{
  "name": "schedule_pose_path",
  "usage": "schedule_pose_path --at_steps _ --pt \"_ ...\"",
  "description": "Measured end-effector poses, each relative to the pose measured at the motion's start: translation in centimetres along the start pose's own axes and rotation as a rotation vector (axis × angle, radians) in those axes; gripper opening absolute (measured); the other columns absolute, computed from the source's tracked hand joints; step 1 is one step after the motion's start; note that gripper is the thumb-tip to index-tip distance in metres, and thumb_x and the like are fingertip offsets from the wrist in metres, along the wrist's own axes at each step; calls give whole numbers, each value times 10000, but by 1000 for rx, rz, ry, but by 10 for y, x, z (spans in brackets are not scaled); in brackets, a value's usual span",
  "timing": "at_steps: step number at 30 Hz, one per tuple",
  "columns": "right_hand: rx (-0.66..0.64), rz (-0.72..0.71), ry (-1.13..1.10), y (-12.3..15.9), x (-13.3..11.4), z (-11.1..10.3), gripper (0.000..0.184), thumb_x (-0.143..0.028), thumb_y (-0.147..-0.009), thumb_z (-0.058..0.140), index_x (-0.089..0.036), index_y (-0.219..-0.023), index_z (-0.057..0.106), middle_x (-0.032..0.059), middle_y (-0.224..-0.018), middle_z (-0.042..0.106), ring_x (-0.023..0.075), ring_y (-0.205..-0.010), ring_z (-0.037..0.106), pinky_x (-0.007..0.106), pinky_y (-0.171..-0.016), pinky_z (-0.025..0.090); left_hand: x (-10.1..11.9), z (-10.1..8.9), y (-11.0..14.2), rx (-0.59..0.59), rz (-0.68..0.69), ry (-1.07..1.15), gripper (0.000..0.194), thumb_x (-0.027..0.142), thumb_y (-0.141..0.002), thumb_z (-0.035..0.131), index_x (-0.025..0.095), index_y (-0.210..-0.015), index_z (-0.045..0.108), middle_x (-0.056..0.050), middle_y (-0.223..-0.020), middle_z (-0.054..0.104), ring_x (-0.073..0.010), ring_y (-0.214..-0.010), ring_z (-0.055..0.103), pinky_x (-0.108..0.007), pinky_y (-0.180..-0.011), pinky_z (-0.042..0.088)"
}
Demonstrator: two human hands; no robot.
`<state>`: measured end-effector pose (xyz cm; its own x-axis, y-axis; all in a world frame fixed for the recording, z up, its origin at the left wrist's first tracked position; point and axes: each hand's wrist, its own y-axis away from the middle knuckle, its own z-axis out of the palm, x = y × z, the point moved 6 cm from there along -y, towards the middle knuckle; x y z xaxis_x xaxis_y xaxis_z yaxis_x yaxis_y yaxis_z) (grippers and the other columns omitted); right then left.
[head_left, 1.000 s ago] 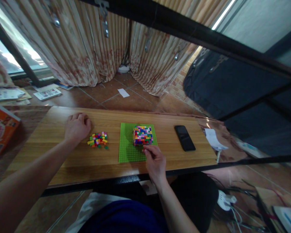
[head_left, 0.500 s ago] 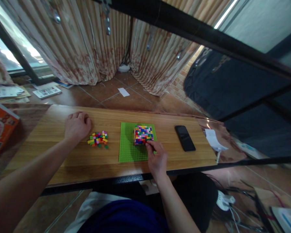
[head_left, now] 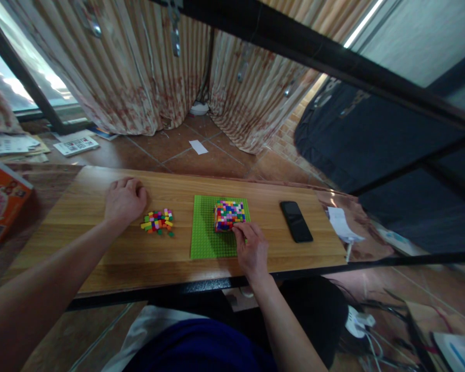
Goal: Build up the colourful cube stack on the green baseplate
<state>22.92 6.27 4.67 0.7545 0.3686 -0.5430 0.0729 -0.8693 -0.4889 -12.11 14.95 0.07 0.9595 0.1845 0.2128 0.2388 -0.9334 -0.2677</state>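
Note:
A block built of small multicoloured building bricks (head_left: 229,213) stands on a green studded baseplate (head_left: 202,237). My right hand (head_left: 252,249) is at its near right corner, thumb and forefinger pinched together on a small building brick mostly hidden by the fingertips. The fingertips touch the block's near edge. To the left, my left hand (head_left: 124,200) rests palm down on the wooden table, its fingers curled in and no object visible in them. Just right of it lies a loose pile of coloured bricks (head_left: 157,221).
A black phone (head_left: 296,221) lies on the table (head_left: 170,263) right of the baseplate. Crumpled white paper (head_left: 341,225) is past the table's right end. An orange box (head_left: 3,201) stands at the far left. Curtains (head_left: 139,77) hang behind, and a dark bar (head_left: 313,44) crosses overhead.
My right fingers have shifted very slightly at the block's near right corner. My left hand and the loose bricks stay where they were; the view has moved a touch.

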Motion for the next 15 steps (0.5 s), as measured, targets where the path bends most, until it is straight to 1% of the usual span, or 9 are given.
schedule_pose_path --at_steps 3,7,15 --pt "11 -17 9 -1 0 0 187 -258 -963 523 -205 -930 700 65 -886 674 180 -876 630 306 -785 511 1 0 0 1 -5 0 358 319 -902 405 112 -1124 595 -142 -1250 590 -299 -1136 493 -439 -1014 377" --pt "13 -45 29 -3 1 2 190 -261 -965 522 -210 -933 702 65 -889 675 184 -880 627 311 -784 508 1 -1 1 7 -4 -12 384 333 -906 368 122 -1121 607 -156 -1237 598 -307 -1138 495 -432 -1010 378" --pt "-48 -122 89 -9 0 4 182 -243 -968 521 -200 -934 695 65 -888 674 193 -860 612 314 -777 494 1 0 0 -4 0 2 397 334 -901 366 118 -1129 609 -164 -1248 590 -305 -1154 492 -435 -1019 364"
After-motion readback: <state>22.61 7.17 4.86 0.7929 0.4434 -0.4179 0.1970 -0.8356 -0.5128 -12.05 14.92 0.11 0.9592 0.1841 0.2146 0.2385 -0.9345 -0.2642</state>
